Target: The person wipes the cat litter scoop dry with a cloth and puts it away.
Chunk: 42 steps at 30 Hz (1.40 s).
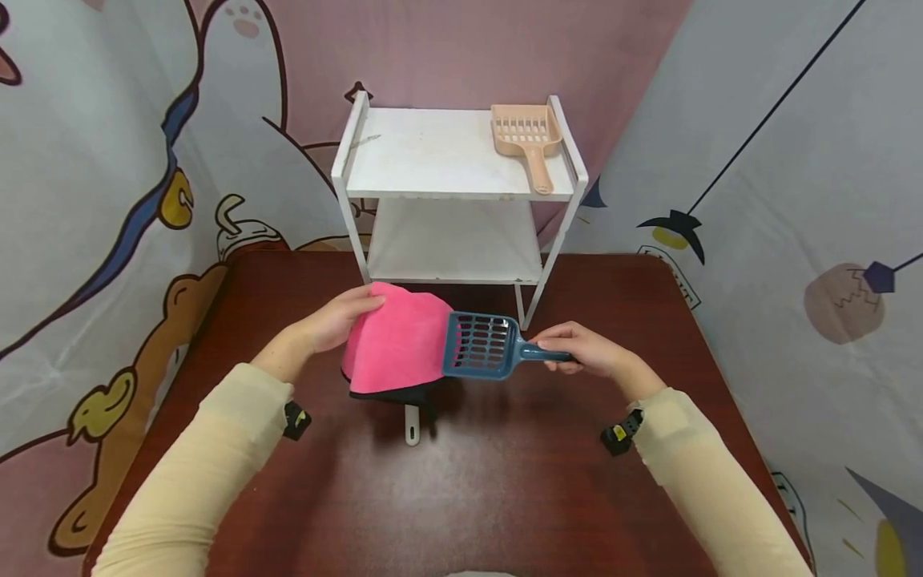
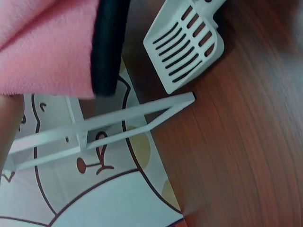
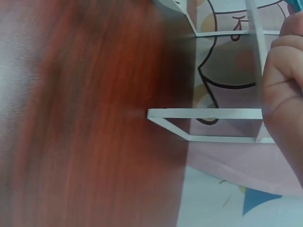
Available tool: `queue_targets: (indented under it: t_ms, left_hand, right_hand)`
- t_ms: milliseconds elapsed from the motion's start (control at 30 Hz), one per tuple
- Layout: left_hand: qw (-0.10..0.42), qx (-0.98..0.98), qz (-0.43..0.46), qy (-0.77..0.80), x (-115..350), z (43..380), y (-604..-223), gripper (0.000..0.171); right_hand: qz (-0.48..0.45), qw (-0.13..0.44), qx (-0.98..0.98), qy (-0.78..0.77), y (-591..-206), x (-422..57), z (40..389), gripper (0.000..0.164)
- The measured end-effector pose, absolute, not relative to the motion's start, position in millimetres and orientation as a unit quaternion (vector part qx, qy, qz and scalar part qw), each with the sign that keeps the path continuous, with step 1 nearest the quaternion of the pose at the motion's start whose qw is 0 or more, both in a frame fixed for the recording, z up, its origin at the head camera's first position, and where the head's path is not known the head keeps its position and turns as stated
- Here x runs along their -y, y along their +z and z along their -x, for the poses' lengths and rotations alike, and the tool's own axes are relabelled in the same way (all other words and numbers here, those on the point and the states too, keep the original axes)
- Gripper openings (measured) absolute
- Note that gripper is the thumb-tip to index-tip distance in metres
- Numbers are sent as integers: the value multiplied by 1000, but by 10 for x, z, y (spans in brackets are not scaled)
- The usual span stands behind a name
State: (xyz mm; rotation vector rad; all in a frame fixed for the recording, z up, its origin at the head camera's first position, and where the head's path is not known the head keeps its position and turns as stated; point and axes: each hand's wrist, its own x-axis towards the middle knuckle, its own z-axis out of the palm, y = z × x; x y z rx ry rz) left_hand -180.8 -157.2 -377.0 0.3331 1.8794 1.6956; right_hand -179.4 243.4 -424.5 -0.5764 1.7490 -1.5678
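My left hand point(image 1: 341, 317) pinches a pink cloth point(image 1: 404, 340) with dark edging between thumb and fingers, and the cloth hangs over the table. In my right hand point(image 1: 587, 350) is the handle of a blue litter scoop point(image 1: 481, 346), held level with its slotted basket pointing left. The basket's far end overlaps the cloth's right edge in the head view. Below the cloth, a white litter scoop point(image 2: 184, 49) lies on the table; only its handle point(image 1: 412, 426) shows in the head view. In the right wrist view just a sliver of the blue scoop point(image 3: 297, 4) appears.
A white two-tier rack point(image 1: 425, 152) stands at the back of the brown table point(image 1: 505, 489). On its top shelf, at the right, lies a peach litter scoop point(image 1: 530, 132). Cartoon-printed curtains point(image 1: 779, 200) surround the table. A pale rim point(image 1: 481, 574) shows at the front edge.
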Motion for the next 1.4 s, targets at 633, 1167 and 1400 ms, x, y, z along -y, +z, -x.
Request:
queue_targets:
  t_ms: [633, 1167, 1400]
  left_hand:
    - [86, -824, -96, 552, 1808, 1814, -3645, 37]
    - [34, -829, -84, 551, 2028, 1764, -3608, 34]
    - [26, -831, -65, 551, 2084, 1716, -3594, 37]
  right_hand:
    - [245, 355, -642, -634, -3883, -2276, 1873, 28]
    - [186, 298, -563, -748, -2885, -1601, 1912, 28]
    - [71, 248, -546, -797, -2625, -1298, 1984, 33]
